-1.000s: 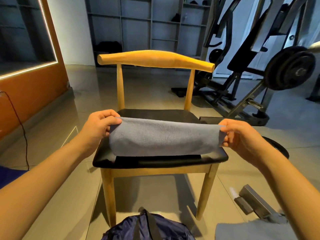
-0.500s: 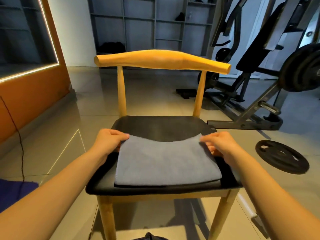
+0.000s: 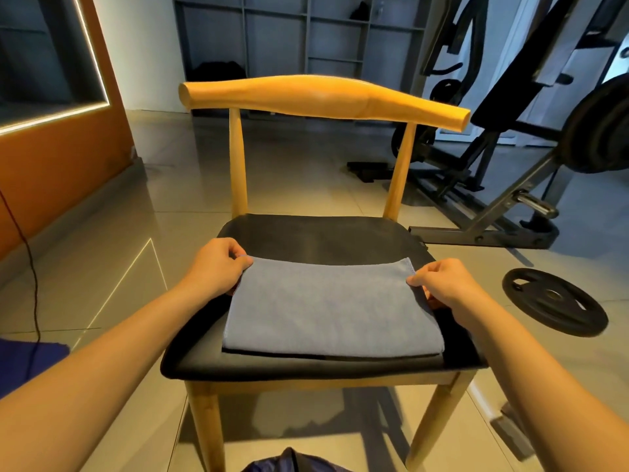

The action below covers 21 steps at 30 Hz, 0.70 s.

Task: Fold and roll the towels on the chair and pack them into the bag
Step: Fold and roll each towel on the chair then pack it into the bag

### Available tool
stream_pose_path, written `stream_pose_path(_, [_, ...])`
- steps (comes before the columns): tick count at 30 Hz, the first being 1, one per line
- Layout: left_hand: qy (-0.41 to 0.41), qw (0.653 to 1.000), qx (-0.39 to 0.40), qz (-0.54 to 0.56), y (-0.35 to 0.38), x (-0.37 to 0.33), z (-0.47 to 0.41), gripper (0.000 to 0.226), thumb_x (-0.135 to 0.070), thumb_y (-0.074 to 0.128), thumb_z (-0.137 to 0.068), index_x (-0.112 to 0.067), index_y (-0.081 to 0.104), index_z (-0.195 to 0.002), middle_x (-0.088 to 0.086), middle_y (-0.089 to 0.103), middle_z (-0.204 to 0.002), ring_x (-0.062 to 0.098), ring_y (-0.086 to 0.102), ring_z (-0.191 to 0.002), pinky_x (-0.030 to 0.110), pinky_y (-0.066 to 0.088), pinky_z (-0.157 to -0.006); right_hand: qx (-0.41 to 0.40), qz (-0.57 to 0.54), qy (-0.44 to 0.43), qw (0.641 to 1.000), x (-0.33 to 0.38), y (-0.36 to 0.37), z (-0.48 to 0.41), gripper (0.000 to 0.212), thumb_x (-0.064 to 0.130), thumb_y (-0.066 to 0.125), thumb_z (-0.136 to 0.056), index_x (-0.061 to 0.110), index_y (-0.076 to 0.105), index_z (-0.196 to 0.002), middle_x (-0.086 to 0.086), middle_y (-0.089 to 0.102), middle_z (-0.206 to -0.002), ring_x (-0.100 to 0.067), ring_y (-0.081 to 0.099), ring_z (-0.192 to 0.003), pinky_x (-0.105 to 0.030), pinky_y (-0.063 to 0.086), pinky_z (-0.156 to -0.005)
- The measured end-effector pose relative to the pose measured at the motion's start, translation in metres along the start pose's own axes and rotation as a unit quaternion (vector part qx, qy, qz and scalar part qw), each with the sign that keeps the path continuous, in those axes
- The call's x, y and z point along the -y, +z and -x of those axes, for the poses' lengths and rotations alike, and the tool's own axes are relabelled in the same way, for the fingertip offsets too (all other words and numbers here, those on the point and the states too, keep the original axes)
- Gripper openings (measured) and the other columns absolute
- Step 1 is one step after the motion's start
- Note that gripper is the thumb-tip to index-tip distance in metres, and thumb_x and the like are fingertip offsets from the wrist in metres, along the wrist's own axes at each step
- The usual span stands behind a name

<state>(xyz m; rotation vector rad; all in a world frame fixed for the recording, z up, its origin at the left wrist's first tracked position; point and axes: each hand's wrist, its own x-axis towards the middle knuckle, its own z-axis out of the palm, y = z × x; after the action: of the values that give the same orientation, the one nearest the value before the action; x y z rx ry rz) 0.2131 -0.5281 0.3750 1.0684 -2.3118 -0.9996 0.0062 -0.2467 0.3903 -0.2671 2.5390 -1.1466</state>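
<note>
Towel (image 3: 326, 308): grey-blue; lies flat as a tidy rectangle on the front half of the seat; its near edge sits close to the seat's front rim
Chair (image 3: 323, 238): wooden frame, black seat; the rear half of the seat shows bare behind the towel
Left hand (image 3: 218, 264): fingers curled; pinches the towel's far left corner
Right hand (image 3: 442, 284): thumb and fingers pinch the far right corner, right at the stitched hem
Bag (image 3: 289, 463): dark blue; only a sliver shows at the bottom edge of the view, on the floor in front of the chair; its contents are hidden
Done, as I judge it: the towel looks folded at least once, since the near edge is rounded like a fold; its edges line up
Left to do: no roll has been started; this towel is not yet packed
Unclear: the dark strip under the near edge may be shadow or another cloth; whether more towels wait cannot be told
Nearby: weight plate (image 3: 554, 301) on the floor to the right, well apart from the chair
</note>
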Motion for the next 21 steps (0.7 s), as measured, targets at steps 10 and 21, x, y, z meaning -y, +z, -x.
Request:
stream_pose_path(10, [0.061, 0.967, 0.047, -0.243, 0.004, 0.001, -0.010, 0.058, -0.068, 0.066, -0.083, -0.021, 0.060, -0.116, -0.003, 0.063, -0.115, 0.020, 0.061, -0.100, 0.038, 0.055, -0.084, -0.053, 0.205, -0.076, 0.974, -0.001, 0.008, -0.006, 0.036, 0.047, 0.065, -0.088, 0.011, 0.069, -0.083, -0.006, 0.067, -0.073, -0.026, 0.066, -0.073, -0.038, 0.055, -0.064])
stream_pose_path(21, [0.019, 0.988, 0.149, -0.018, -0.009, -0.017, -0.009, 0.019, -0.024, 0.076, -0.090, -0.012, 0.062, -0.091, 0.009, 0.067, -0.091, 0.025, 0.067, -0.086, 0.029, 0.053, -0.067, 0.136, 0.078, -0.038, 0.987, 0.026, -0.010, -0.004, 0.019, 0.019, 0.076, -0.088, 0.005, 0.063, -0.088, -0.017, 0.063, -0.083, -0.029, 0.063, -0.075, -0.034, 0.051, -0.062])
